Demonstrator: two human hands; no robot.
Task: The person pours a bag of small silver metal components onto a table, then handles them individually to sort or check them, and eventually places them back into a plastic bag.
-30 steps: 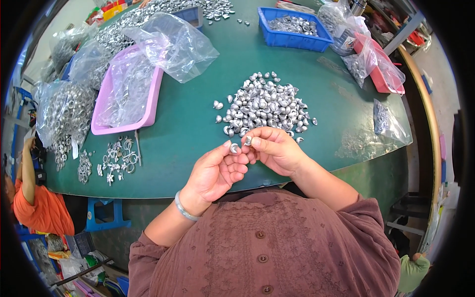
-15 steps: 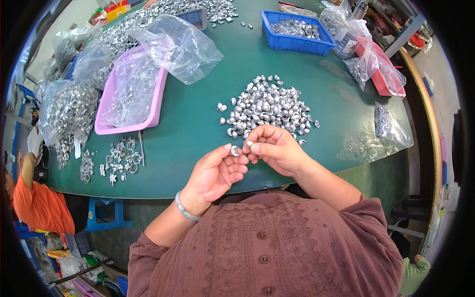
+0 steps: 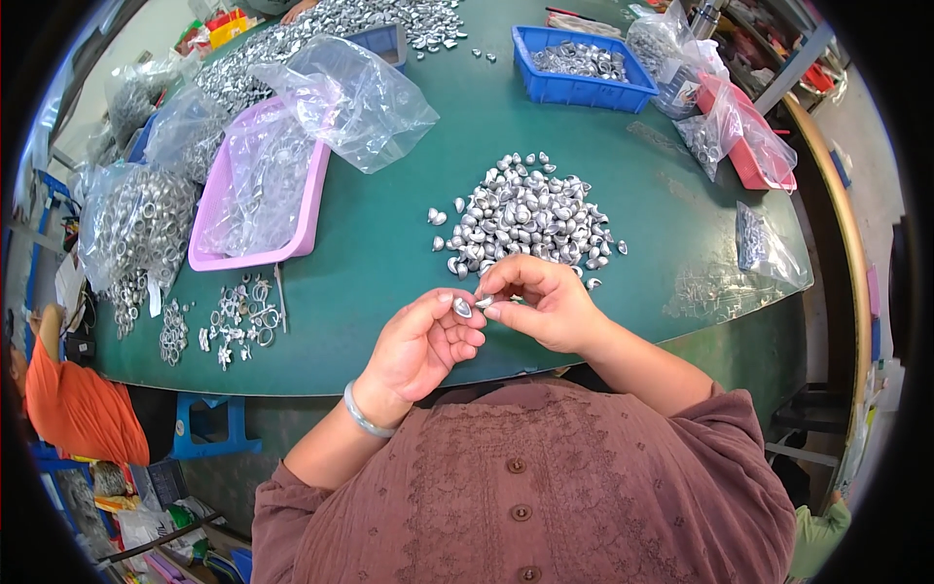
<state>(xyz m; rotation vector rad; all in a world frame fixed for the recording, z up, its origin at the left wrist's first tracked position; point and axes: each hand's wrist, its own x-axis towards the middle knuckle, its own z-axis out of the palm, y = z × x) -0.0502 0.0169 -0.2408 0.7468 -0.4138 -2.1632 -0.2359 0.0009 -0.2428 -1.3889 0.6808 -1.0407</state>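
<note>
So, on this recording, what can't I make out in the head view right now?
All in the head view:
- Left piece: underside hidden by the left hand.
- Right piece: too small, partly covered by the right hand's fingertips; whether the pieces touch is unclear.
- Pink tray's contents: blurred by clear plastic.
- Far metal heap: cut off by the upper edge.

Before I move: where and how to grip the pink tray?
Pink tray: I'd take its near rim, coming from the wearer's side. That raised edge looks bare, while a clear bag drapes over the far end and a bag of rings crowds the left.
</note>
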